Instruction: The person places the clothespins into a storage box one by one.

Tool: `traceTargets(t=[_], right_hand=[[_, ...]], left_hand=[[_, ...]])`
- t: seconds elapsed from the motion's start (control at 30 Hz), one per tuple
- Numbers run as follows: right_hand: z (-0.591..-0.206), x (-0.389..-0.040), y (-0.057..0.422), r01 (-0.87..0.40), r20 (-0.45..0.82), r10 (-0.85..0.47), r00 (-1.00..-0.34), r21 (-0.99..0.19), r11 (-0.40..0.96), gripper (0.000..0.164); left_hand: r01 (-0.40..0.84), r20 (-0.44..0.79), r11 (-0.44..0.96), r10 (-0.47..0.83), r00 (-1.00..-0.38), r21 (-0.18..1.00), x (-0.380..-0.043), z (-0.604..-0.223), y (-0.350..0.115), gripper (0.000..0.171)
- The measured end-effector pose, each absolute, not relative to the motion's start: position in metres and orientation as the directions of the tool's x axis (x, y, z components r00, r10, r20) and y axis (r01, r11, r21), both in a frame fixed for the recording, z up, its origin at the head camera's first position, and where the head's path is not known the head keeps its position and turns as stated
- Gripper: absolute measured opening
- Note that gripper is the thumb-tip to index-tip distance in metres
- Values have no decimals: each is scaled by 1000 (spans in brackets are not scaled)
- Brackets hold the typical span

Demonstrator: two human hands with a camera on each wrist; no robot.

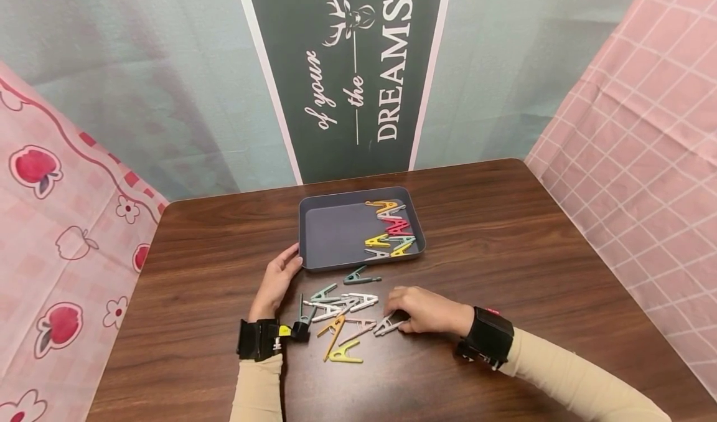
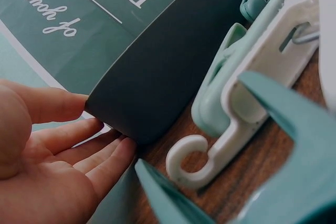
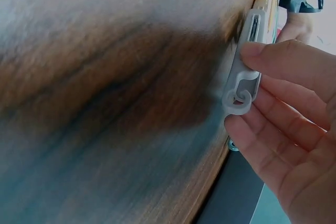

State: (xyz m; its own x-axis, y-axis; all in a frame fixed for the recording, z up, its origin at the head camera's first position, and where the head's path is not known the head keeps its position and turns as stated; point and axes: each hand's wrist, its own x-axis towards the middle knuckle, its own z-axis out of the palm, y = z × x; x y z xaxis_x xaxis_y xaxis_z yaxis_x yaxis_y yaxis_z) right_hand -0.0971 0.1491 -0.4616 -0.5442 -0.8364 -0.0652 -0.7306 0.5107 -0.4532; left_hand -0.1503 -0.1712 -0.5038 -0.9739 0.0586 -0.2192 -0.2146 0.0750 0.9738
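My left hand holds the near left corner of a dark grey tray, thumb and fingertips set about it; the left wrist view shows this corner up close. A light grey clothespin with a hooked end is pinched between the thumb and fingers of my right hand, low over the table. In the right wrist view the held clothespin points upward. Left of this hand lies a loose pile of white, green, pink, orange and yellow clothespins, such as the yellow one.
Along the tray's right side lie several clothespins, among them a red one and a yellow one. A dark green clothespin lies just before the tray. Brown wooden table surrounds everything, with curtains hanging behind and at both sides.
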Motion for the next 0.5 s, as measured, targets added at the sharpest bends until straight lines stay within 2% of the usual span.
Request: traceTargets(t=[0.5], right_hand=[[-451,-101,149,-746,-13,-832,-555,-435,504,22]], left_hand=[[-221,-225,70,59,-972,973,-149,-503,-171,47]])
